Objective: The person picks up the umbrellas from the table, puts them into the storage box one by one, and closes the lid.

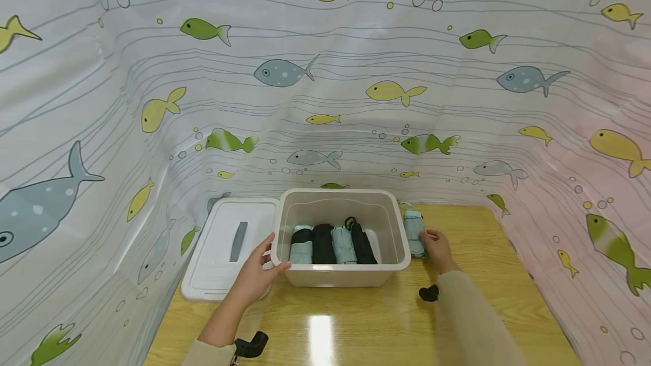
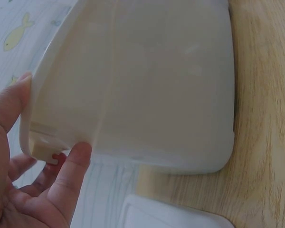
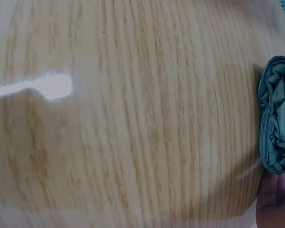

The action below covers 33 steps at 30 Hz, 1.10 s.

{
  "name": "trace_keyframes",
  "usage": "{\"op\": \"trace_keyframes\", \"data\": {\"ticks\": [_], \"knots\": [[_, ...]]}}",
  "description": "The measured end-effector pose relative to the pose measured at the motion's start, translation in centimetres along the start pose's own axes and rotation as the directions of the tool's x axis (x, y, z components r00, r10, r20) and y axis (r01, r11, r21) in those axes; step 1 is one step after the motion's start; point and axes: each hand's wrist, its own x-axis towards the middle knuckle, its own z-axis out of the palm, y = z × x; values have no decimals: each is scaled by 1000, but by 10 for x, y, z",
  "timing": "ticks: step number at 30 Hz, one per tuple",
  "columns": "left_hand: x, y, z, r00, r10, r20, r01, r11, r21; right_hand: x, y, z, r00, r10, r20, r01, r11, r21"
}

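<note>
My left hand (image 1: pixel 256 275) grips the left rim of a cream plastic box (image 1: pixel 335 277), thumb on the near corner and fingers around the edge; the left wrist view shows fingers (image 2: pixel 71 178) under the rim. Inside the box, side by side, lie folded umbrellas: a light blue one with a dark band (image 1: pixel 302 250), a black one (image 1: pixel 323 244), a plain light blue one (image 1: pixel 344 245) and a second black one (image 1: pixel 363 245) with a wrist loop. Right of the box, my right hand (image 1: pixel 440 250) holds another light blue folded umbrella (image 1: pixel 414 230) by its right side.
A white lid (image 1: pixel 213 247) with a grey handle lies left of the box, partly behind my left hand. Box and lid stand on a wood-grain table (image 1: pixel 356 326). A fish-patterned sheet (image 1: pixel 330 95) rises behind and at both sides of the table.
</note>
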Motion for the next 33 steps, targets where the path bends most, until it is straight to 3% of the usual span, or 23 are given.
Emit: {"op": "trace_keyframes", "data": {"ticks": [6, 14, 23, 33], "knots": [[-1, 1, 0, 1000, 15, -1, -15, 1000, -6, 6, 0, 4, 999, 34, 38, -34, 999, 5], [-1, 2, -1, 1000, 19, 12, -19, 999, -31, 14, 1, 4, 995, 100, 5, -100, 994, -46], [-1, 1, -1, 1000, 23, 13, -22, 999, -27, 10, -2, 5, 978, 205, 42, -208, 969, 131], [-1, 1, 0, 1000, 20, 9, -20, 1000, -22, 5, -3, -16, 973, 218, 71, -225, 968, 115]]}}
